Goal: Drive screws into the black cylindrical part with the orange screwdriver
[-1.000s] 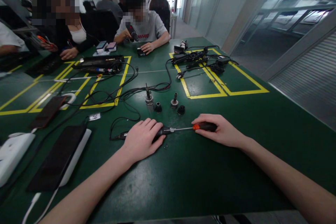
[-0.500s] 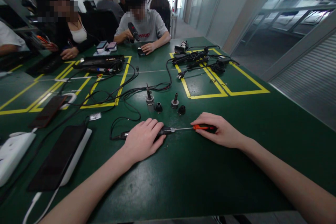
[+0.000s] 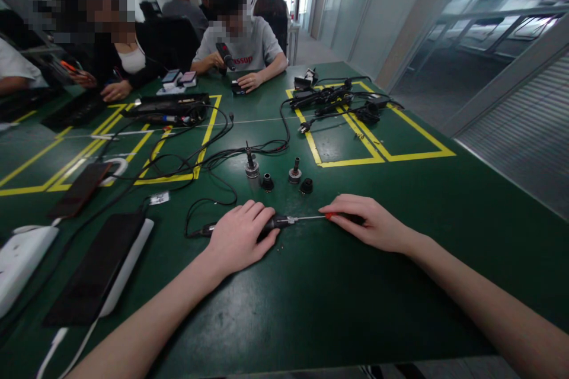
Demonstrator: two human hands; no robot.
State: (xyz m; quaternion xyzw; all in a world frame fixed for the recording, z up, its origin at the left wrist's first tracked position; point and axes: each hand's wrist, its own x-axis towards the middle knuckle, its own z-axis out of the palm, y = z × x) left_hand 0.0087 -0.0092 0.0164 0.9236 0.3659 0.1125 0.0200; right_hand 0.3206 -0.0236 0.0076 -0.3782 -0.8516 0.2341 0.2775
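Black cylindrical corded tool with a bright metal nose (image 3: 280, 222) lay flat on the dark green worktop (image 3: 320, 308), between the two hands. Left hand (image 3: 242, 230) rested over its barrel, fingers curled round and grasping it. Right hand (image 3: 368, 222) held a thin steel-shafted screwdriver with a red-and-black handle (image 3: 329, 215), fingers and thumb pinched on the handle; its shaft lay in line with the nose and appeared to meet it. Whether the tip sat in a screw was too small to tell.

Progress, as judged: under way, not complete. Standing loose beyond the tool were a tall part with a round metal base and dark spike (image 3: 251, 167), a shorter round-based metal part with a dark stem (image 3: 294, 173), and two small black cone-shaped caps (image 3: 267, 182), each just beside one of the parts. None of the four was joined to the tool. A few tiny bright bits (image 3: 280, 248), perhaps screws, lay near the left thumb. Work at the nose was judged unfinished; fitting or removing, the direction could not be told
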